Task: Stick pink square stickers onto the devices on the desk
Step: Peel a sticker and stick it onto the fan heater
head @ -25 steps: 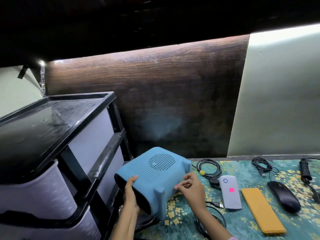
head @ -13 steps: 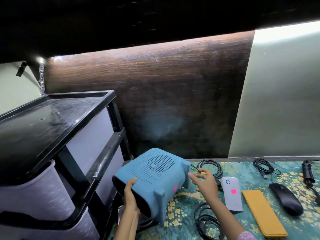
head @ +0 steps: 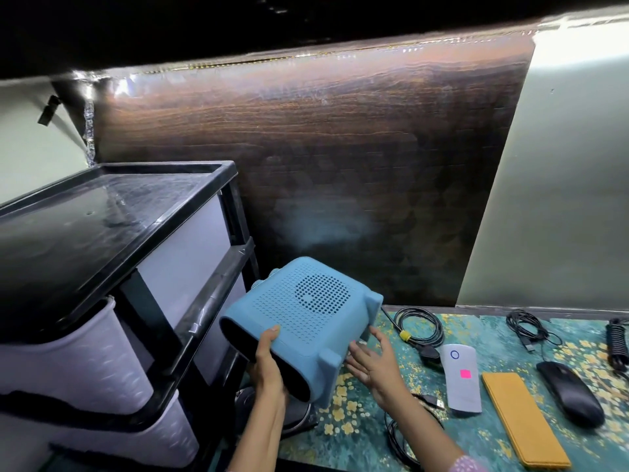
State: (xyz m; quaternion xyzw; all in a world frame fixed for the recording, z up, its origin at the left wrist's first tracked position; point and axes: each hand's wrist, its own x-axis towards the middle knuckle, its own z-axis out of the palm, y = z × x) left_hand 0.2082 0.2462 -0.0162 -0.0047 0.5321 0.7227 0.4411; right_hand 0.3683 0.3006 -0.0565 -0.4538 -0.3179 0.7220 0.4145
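A blue boxy device (head: 303, 315) with a perforated top is tilted above the left end of the desk. My left hand (head: 269, 362) grips its dark front edge, thumb on top. My right hand (head: 374, 362) has straight fingers against the device's right side, under its lower edge; the pink sticker put there is hidden now. A white power bank (head: 461, 381) lies to the right and carries a pink square sticker (head: 465, 374). Further right lie an orange flat case (head: 524, 419) and a black mouse (head: 568, 393), neither showing a sticker.
A black-framed drawer unit (head: 112, 267) stands close on the left. Coiled black cables (head: 422, 328) lie behind the power bank, with more cables (head: 526, 327) at the back right and under my right forearm. The desk (head: 476, 434) has a teal floral cover.
A pink sticker appeared on the blue device's right side. My right hand drew away toward the cables, then came back to the device's right side, covering the sticker. The left hand kept its grip.
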